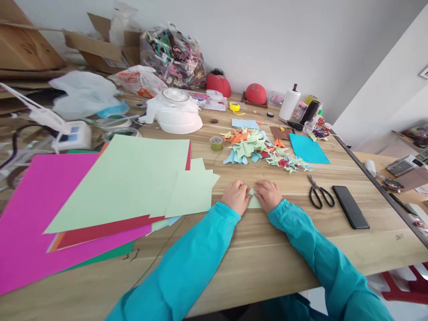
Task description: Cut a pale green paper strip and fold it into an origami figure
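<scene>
A small piece of pale green paper [254,203] lies on the wooden table between my hands, its top folded to a point. My left hand [236,196] presses on its left side with bent fingers, and my right hand [268,195] does the same on the right. Fingertips of both hands meet near the folded tip and cover part of it. Just beyond them is a heap of folded paper stars and cranes [249,145] in green, orange, blue and red. To the left, pale green sheets [133,178] lie stacked over red and magenta paper.
Black-handled scissors [320,196] and a dark phone [351,207] lie to the right. A turquoise sheet [309,148] rests behind them. A spool of thread [216,143] stands left of the heap. Bags, boxes and a white power strip [72,135] crowd the back left.
</scene>
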Demonstrator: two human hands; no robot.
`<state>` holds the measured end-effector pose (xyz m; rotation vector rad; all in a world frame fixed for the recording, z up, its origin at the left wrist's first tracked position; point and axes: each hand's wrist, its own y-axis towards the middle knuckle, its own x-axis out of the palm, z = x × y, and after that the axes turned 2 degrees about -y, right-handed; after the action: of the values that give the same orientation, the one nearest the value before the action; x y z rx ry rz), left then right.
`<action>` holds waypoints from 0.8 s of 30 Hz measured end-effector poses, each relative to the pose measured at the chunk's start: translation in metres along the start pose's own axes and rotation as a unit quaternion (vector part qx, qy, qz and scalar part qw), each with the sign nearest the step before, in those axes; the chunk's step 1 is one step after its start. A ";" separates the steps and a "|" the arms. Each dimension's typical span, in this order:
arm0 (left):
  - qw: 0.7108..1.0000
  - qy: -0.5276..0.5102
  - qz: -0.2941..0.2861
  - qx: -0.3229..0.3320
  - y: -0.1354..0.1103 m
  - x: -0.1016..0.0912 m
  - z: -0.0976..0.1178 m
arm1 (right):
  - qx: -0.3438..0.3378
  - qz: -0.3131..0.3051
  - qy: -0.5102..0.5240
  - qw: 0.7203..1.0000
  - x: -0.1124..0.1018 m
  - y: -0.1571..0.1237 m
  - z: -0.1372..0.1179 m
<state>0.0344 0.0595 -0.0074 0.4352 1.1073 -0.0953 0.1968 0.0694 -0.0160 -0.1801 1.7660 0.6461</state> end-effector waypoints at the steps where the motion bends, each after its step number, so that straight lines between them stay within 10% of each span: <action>1: 1.000 0.002 0.008 0.004 0.000 0.001 -0.001 | 0.001 0.000 0.014 1.000 0.001 0.000 0.001; 15: 0.998 -0.029 0.045 0.021 -0.002 0.009 -0.006 | 0.175 0.048 0.108 0.977 0.014 -0.008 -0.002; 24: 0.992 -0.120 0.024 0.029 -0.001 0.004 -0.004 | 0.160 0.030 0.280 0.946 0.004 -0.003 -0.007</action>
<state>0.0329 0.0608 -0.0127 0.4877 0.8578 -0.1345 0.1915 0.0641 -0.0193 -0.0899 2.4055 0.3558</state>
